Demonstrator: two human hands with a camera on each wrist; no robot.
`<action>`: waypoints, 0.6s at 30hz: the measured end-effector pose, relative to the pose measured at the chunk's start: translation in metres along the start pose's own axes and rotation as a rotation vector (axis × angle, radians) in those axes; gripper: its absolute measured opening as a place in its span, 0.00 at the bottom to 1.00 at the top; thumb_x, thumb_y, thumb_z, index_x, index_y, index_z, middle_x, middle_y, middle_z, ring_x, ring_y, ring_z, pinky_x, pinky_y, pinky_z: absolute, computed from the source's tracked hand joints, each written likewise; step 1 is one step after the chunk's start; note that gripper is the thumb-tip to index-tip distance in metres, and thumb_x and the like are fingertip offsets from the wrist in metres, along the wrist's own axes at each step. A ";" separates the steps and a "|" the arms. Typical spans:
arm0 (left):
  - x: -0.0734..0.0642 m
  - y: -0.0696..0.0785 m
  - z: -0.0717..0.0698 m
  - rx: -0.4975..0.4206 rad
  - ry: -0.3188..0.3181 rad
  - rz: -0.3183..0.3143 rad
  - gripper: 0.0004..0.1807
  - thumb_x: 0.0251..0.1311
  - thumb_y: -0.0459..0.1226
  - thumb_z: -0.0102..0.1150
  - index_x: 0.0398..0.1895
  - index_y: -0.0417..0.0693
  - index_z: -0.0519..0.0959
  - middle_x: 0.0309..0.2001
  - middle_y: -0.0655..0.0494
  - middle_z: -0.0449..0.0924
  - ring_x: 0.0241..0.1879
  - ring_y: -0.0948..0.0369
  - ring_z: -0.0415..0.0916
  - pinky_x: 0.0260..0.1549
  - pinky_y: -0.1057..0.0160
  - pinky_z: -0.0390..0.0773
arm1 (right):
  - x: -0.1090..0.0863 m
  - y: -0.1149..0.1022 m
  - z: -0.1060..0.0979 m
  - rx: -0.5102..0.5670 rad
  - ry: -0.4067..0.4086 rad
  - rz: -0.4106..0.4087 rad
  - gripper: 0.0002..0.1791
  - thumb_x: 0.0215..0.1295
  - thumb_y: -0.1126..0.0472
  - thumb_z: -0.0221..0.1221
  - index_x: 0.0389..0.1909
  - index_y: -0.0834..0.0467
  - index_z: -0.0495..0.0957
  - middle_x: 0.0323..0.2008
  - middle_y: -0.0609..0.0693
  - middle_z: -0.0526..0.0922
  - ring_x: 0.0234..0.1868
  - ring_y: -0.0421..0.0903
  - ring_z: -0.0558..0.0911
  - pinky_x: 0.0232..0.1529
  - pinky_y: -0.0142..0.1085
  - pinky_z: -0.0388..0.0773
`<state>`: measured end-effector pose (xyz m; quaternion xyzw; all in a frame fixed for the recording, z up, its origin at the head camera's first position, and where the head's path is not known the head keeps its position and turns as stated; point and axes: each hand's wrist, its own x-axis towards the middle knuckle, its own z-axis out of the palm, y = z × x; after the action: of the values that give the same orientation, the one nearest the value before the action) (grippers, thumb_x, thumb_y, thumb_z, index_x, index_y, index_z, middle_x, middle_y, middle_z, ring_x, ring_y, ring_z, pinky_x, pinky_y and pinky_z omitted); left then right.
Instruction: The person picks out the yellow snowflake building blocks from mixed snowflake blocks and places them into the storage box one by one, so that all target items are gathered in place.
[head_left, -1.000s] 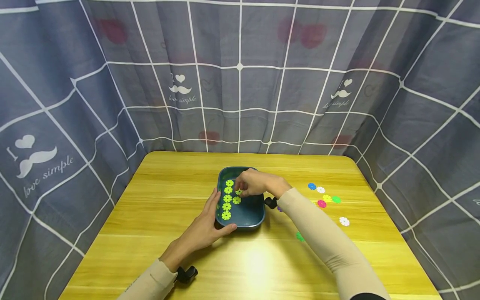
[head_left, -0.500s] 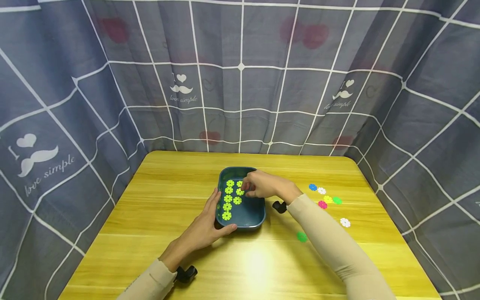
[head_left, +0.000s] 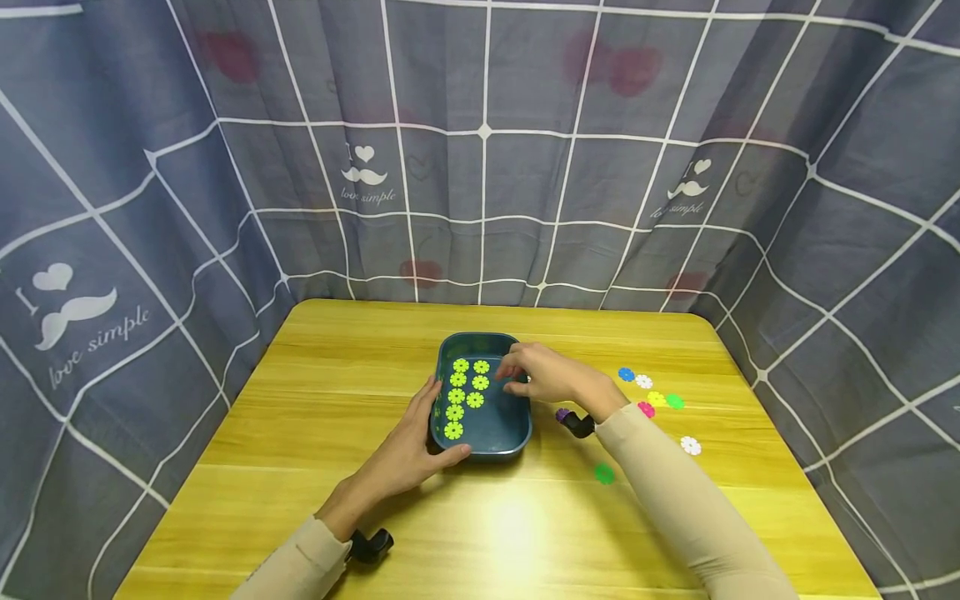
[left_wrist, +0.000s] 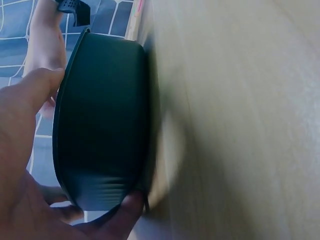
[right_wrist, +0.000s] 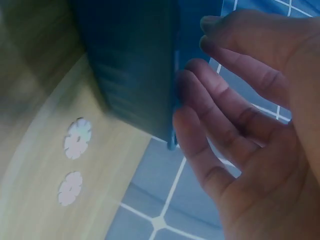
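Observation:
A dark teal tray (head_left: 498,429) lies on the wooden table, with several yellow-green flower-shaped discs (head_left: 457,397) in a column along its left side. Beside that column is a shorter one of three like discs (head_left: 481,382). My left hand (head_left: 405,442) holds the tray at its near left corner, thumb at the near rim and fingers along the left wall. In the left wrist view a fingertip (left_wrist: 131,202) presses low on the tray's outer wall. Over the tray's right rim hovers my right hand (head_left: 543,373), its fingers loosely bent with nothing between them.
Loose flower discs lie right of the tray: blue (head_left: 626,375), white (head_left: 690,446), pink (head_left: 646,409), green (head_left: 603,473) and others. A purple disc (head_left: 562,414) sits by the black wrist camera (head_left: 579,425). A grey-blue checked curtain (head_left: 480,183) surrounds the table.
My right hand has let go of a yellow-green disc at the top of the shorter column and drawn back rightward to the rim. The left hand stays on the tray.

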<state>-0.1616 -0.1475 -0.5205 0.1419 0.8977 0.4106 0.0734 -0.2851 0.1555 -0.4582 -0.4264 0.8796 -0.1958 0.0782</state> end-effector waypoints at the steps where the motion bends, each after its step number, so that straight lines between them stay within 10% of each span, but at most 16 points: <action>1: 0.000 0.000 0.000 -0.001 0.005 0.001 0.69 0.73 0.57 0.80 1.00 0.49 0.42 0.99 0.46 0.37 0.97 0.38 0.48 0.90 0.28 0.60 | -0.002 0.001 0.001 -0.001 0.011 0.002 0.12 0.84 0.61 0.71 0.60 0.61 0.93 0.55 0.55 0.91 0.53 0.53 0.93 0.60 0.48 0.94; 18: -0.001 -0.001 0.005 -0.073 0.038 -0.064 0.69 0.69 0.57 0.83 1.00 0.54 0.45 0.97 0.40 0.49 0.93 0.35 0.56 0.88 0.25 0.63 | -0.042 0.009 0.012 0.025 0.174 0.023 0.13 0.82 0.62 0.73 0.62 0.56 0.93 0.57 0.53 0.89 0.53 0.56 0.89 0.57 0.50 0.91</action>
<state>-0.1593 -0.1452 -0.5245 0.1025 0.8874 0.4432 0.0746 -0.2620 0.1904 -0.4742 -0.3968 0.8853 -0.2423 0.0088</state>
